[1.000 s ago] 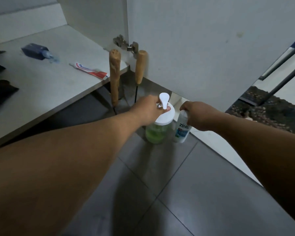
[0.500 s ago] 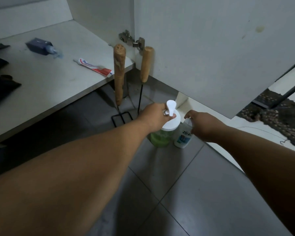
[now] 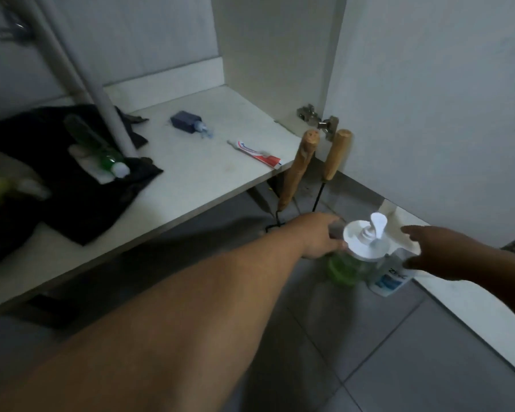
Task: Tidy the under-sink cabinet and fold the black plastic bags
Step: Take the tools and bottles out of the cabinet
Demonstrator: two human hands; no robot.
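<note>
Both bottles lifted; left hand (image 3: 318, 234) grips pump bottle (image 3: 359, 248).

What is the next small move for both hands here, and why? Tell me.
Probably lift both bottles onto the cabinet shelf. The left hand grips the green pump bottle and the right hand holds the white bottle, both down at the floor.
</note>
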